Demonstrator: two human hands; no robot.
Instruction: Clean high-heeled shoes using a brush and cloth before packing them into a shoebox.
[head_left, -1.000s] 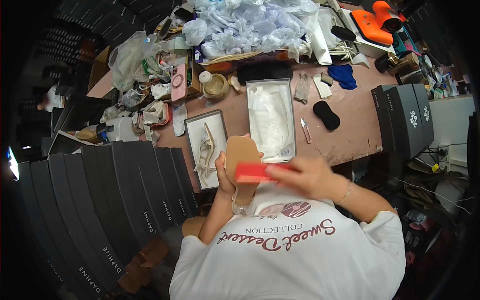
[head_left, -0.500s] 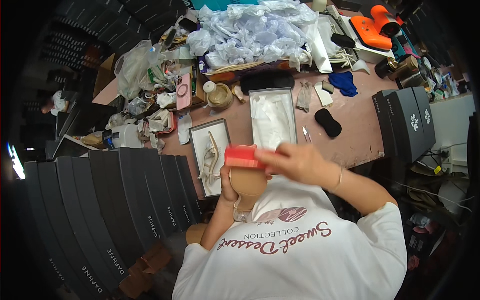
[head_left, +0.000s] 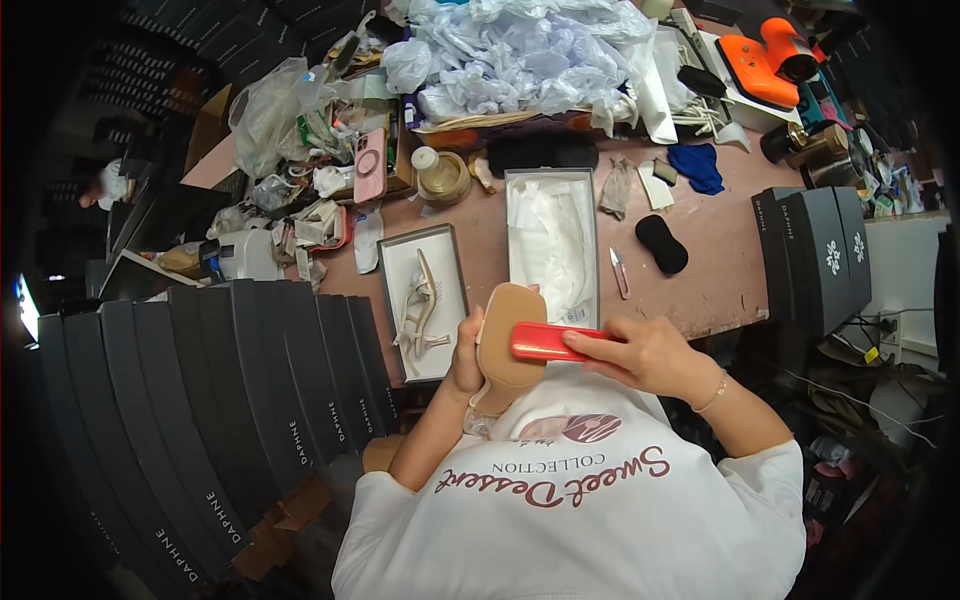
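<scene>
My left hand (head_left: 467,362) is closed around a high-heeled sandal (head_left: 508,305), its tan outsole turned up towards me. The heel end points down at my shirt, where a clear wrapping shows. In my right hand (head_left: 650,355) is a red brush (head_left: 540,341), gripped by its handle with the index finger along its back. The brush lies across the sole; its bristle side is hidden. Just beyond my left hand, a second strappy sandal (head_left: 423,300) rests on its side in an open grey shoe box (head_left: 393,268) lined in white.
Another open box (head_left: 597,215) holds white tissue. To its right lie a small knife (head_left: 621,275) and a black pad (head_left: 661,245). Dark shoe boxes (head_left: 255,370) stand in a row at left, more (head_left: 820,250) at right. Crumpled plastic bags (head_left: 530,60) fill a bin behind.
The brush has come down and nearer, turning from showing its bristle edge to lying red back up on the sole. My left hand has tilted the sandal so more of the sole shows.
</scene>
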